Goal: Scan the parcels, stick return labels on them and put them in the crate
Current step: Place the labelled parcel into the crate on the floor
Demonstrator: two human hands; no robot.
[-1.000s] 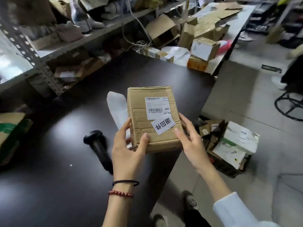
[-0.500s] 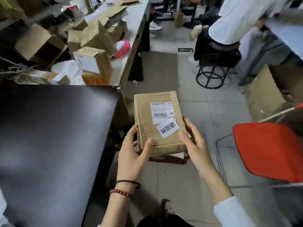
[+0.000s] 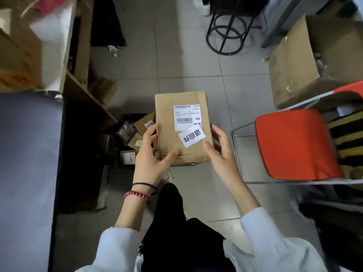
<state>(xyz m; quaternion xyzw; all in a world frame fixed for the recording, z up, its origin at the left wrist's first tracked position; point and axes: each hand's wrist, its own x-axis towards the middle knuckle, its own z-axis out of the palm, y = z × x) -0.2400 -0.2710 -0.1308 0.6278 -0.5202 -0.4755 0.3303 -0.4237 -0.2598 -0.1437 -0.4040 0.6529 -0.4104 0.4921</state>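
Grey floor tiles (image 3: 186, 61) fill most of the room. At 9 o'clock sits the dark surface (image 3: 29, 154). A red chair (image 3: 294, 144) stands at 3 o'clock, a big open cardboard box (image 3: 294, 61) at 2 o'clock and a black stool (image 3: 227, 32) at 12 o'clock. The parcel (image 3: 170, 114) is in the middle, up in the air. The left hand (image 3: 151, 163) grips its left side and the right hand (image 3: 222, 154) grips its right side, thumbs on top. A white return label (image 3: 192, 138) is stuck on it. The dark crate (image 3: 127, 116) sits on the floor at 9 o'clock of the parcel, with small parcels (image 3: 144, 122) inside.
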